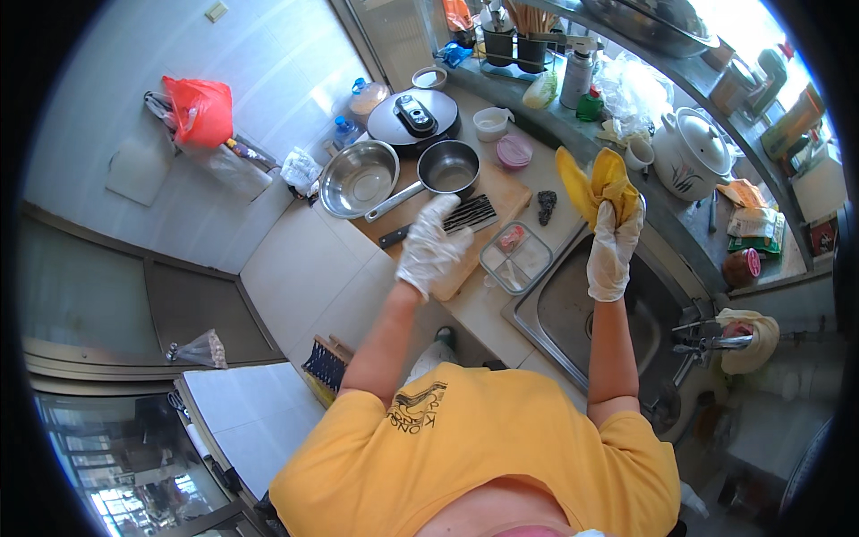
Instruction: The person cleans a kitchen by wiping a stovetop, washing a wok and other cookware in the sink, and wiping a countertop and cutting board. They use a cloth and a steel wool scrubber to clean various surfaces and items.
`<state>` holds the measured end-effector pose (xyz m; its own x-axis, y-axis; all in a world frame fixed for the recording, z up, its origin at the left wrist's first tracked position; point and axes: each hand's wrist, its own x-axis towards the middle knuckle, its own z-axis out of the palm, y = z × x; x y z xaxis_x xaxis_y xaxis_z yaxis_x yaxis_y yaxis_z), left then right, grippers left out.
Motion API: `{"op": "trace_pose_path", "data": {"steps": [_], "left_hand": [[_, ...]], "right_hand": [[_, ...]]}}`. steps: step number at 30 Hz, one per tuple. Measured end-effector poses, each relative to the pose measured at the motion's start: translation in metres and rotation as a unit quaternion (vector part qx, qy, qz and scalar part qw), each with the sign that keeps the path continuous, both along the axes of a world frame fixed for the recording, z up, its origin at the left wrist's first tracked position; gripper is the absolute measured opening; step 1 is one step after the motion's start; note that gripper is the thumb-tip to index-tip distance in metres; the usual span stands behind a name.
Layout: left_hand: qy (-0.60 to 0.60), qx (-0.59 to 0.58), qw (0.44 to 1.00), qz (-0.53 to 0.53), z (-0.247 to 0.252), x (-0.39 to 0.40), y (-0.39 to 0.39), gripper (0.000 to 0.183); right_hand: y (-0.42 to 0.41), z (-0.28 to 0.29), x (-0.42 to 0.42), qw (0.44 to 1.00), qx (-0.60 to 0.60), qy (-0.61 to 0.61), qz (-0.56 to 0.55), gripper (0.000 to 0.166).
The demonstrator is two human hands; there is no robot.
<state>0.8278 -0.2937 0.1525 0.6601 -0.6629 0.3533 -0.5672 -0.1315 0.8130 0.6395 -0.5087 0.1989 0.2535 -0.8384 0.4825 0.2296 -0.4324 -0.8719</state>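
Note:
My left hand [436, 241], in a thin clear plastic glove, hovers over a wooden cutting board [463, 272] and looks slightly blurred. It holds nothing that I can see. Partly beneath it lies a kitchen knife [473, 213] with a dark handle and a broad blade showing dark streaks. Gripped in my gloved right hand [612, 255] is a bunched yellow cloth [600, 181], raised above the far edge of the steel sink [564, 309]. A small saucepan [448, 168] and a steel bowl [360, 180] stand at the back of the board.
A divided clear container [515, 258] lies between board and sink. Near it sits a dark scouring pad [547, 207]. Behind are a lidded electric pan [413, 117] and a pink-lidded tub [514, 152]. A white lidded pot [691, 153] stands on the ledge; the faucet [718, 342] is at right.

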Motion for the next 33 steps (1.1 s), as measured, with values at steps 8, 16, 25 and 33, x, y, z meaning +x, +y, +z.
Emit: {"op": "trace_pose_path", "data": {"steps": [8, 16, 25, 33], "left_hand": [[0.027, 0.17, 0.928, 0.331, -0.03, 0.226, 0.093, 0.058], [0.393, 0.089, 0.892, 0.206, -0.134, 0.325, 0.155, 0.029], [0.424, 0.038, 0.896, 0.126, -0.045, 0.35, 0.147, 0.012], [0.442, -0.041, 0.896, -0.006, 0.048, 0.328, 0.089, 0.027]], "right_hand": [[-0.051, -0.039, 0.047, 0.987, 0.149, -0.03, 0.04, 0.043], [0.045, -0.033, 0.12, 0.982, 0.156, 0.096, 0.04, 0.034], [0.195, -0.092, 0.265, 0.765, 0.6, -0.019, 0.232, 0.025], [0.16, -0.134, 0.256, 0.836, 0.5, 0.006, 0.227, 0.032]]}}
